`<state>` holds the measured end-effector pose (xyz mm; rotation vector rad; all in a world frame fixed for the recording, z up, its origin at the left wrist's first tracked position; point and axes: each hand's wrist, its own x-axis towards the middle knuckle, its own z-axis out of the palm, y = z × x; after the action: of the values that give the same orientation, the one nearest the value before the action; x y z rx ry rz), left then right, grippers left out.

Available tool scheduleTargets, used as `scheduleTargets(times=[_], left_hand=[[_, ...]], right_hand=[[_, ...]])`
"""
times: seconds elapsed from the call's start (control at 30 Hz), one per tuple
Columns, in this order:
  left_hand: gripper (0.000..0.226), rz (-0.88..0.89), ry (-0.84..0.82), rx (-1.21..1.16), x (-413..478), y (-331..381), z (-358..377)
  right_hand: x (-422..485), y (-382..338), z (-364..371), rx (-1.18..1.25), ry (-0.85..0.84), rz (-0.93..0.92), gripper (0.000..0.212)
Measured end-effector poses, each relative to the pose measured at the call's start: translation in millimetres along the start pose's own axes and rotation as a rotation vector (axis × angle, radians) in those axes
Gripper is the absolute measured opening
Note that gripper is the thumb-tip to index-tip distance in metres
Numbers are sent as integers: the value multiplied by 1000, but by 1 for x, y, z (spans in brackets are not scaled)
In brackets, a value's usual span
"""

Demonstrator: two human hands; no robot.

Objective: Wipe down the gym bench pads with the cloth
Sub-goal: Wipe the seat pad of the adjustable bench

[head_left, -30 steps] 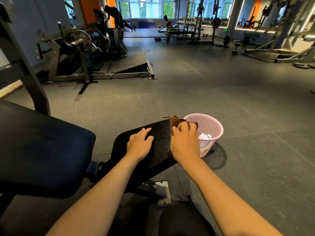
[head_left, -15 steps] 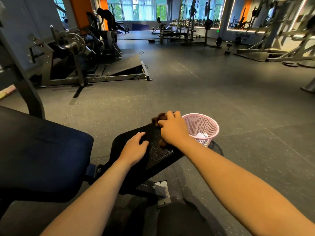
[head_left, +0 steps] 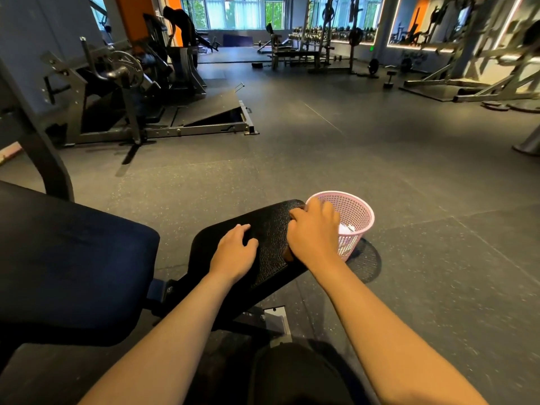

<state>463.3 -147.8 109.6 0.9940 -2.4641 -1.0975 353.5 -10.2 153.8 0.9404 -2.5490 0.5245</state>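
Evidently the left hand (head_left: pixel 233 252) lay relaxed on the black textured bench pad (head_left: pixel 271 226) to steady it, while the right hand (head_left: pixel 314 232) gripped and pressed the mostly hidden brown cloth (head_left: pixel 288 255) onto its far right edge, beside a pink plastic basket (head_left: pixel 361 223).

The back pad (head_left: pixel 73 258) sits left of the seat pad (head_left: pixel 271 229). The left hand (head_left: pixel 233 254) rests on the middle of the seat pad. The right hand (head_left: pixel 314 230) lies on the pad's right edge, over the cloth (head_left: pixel 287 254). A mesh basket (head_left: pixel 361 217) stands on the floor (head_left: pixel 423 229), just right of the seat pad.
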Motion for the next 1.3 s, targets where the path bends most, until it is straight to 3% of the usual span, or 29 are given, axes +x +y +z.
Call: scheduleTargets(times=[0.13, 0.27, 0.5, 0.6, 0.67, 0.8, 0.93, 1.03, 1.1, 1.3], left_hand=[[55, -11, -9, 21, 1, -2, 1], [56, -5, -31, 30, 5, -3, -4], [55, 51, -33, -59, -6, -6, -4], [49, 73, -53, -105, -16, -17, -15], [45, 70, -17, -40, -23, -38, -23], [48, -166, 65, 58, -45, -92, -26], [53, -268, -12, 6, -63, -115, -14], [53, -334, -32, -86, -67, -114, -10], [53, -340, -36, -142, -70, -107, -12], [54, -352, -71, -268, -81, -98, -18]], right_hand=[[38, -21, 10, -51, -240, -170, 34], [58, -14, 11, 18, -410, -29, 39], [4, 10, -6, 103, -168, 194, 39], [-17, -2, -3, -67, -37, 60, 33], [-18, -16, 1, -133, -47, -21, 32], [-11, -53, 13, -195, -213, -180, 40], [-24, -90, 35, -205, -361, -539, 48], [-31, -96, 41, -159, -460, -680, 44], [-27, -84, 34, -145, -416, -658, 40], [-2, -42, 10, -128, -298, -245, 34]])
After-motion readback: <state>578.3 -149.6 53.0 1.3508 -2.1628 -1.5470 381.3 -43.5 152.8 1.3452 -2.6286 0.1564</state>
